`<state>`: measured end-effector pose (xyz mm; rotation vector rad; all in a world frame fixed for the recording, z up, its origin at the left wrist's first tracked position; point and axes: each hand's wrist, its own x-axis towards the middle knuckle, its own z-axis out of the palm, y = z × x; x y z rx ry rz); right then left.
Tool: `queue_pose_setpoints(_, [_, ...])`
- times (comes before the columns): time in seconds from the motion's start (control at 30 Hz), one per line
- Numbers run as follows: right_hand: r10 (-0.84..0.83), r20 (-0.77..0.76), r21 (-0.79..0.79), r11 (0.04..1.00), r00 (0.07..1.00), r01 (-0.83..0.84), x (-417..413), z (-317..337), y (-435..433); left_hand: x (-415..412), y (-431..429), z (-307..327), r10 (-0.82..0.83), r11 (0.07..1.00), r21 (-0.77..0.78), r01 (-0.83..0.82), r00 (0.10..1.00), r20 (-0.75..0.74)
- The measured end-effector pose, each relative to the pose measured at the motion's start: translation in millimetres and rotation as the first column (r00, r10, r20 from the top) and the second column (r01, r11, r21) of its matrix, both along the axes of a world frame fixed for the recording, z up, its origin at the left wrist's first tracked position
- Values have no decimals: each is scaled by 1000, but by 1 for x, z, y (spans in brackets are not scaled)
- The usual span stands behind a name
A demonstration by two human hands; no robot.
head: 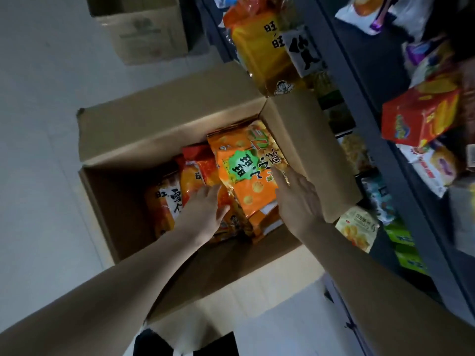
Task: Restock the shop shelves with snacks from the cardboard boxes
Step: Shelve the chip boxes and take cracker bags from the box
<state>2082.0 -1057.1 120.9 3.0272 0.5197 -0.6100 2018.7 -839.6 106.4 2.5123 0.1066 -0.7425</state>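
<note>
R hand (295, 199) is laid flat on the top orange bag (246, 181), fingers straight, nothing clasped. L hand (205, 204) is pressed on the red-orange bags (203, 165) beside it, fingers loosely extended, thumb against the orange bag's edge; no pkg is gripped. The orange bag is printed w/ a green badge reading 旺旺, seen upside down, plus biscuit pics. It is lying atop other bags inside the open cardboard box (159, 129). At the box's L side a white-and-orange bag (167, 199) marked 雪 is stood. Beside the box, dark shelves (359, 80) are stocked: a yellow 旺旺 bag (257, 52) w/ a cartoon boy, a red carton (416, 119), misc. packs. A second box (144, 29) is set further back.
</note>
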Motion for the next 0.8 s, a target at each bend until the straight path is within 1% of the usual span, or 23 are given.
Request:
queue_pose_setpoints(0.1, [44, 4, 38, 998, 999, -44, 32, -27, 9, 9, -15, -33, 77, 997, 3, -78, 991, -109])
queue_pose_setpoints(0.2, [61, 8, 77, 995, 998, -61, 70, -47, 27, 12, -34, -55, 84, 995, -32, -93, 971, -223])
queue_pose_setpoints(0.27, [55, -80, 97, 994, 995, -47, 91, -61, 39, 13, -47, -66, 102, 981, -127, -148, 944, -312])
queue_pose_setpoints(0.3, [60, -141, 100, 994, 988, -46, 98, -69, 44, 15, -53, -70, 139, 959, -187, -214, 926, -352])
queue_pose_setpoints(0.33, [61, -195, 92, 995, 979, -43, 102, -76, 47, 16, -56, -75, 190, 921, -247, -300, 902, -387])
queue_pose_setpoints(0.4, [8, -269, 76, 997, 963, 13, 101, -83, 50, 16, -61, -86, 325, 798, -338, -498, 829, -455])
queue_pose_setpoints(0.47, [-56, -262, 76, 994, 964, 78, 92, -82, 53, 15, -61, -87, 441, 641, -375, -670, 721, -535])
queue_pose_setpoints(0.5, [-71, -239, 79, 993, 968, 93, 87, -78, 54, 13, -59, -87, 488, 578, -370, -728, 671, -558])
queue_pose_setpoints(0.53, [-75, -221, 76, 993, 972, 94, 82, -75, 55, 11, -55, -84, 517, 540, -361, -760, 638, -570])
queue_pose_setpoints(0.57, [-68, -205, 70, 994, 976, 84, 79, -72, 56, 7, -50, -83, 532, 522, -346, -780, 614, -583])
queue_pose_setpoints(0.67, [-63, -154, 67, 995, 986, 74, 86, -64, 58, -7, -29, -81, 541, 508, -314, -802, 581, -609])
queue_pose_setpoints(0.73, [-61, -114, 76, 995, 992, 70, 101, -66, 62, -15, -12, -81, 571, 477, -286, -831, 540, -619])
queue_pose_setpoints(0.77, [-56, -120, 74, 995, 991, 66, 108, -70, 63, -18, -5, -84, 596, 437, -269, -858, 501, -628])
queue_pose_setpoints(0.8, [-58, -161, 64, 996, 985, 69, 116, -73, 64, -20, 1, -85, 630, 382, -255, -888, 453, -631])
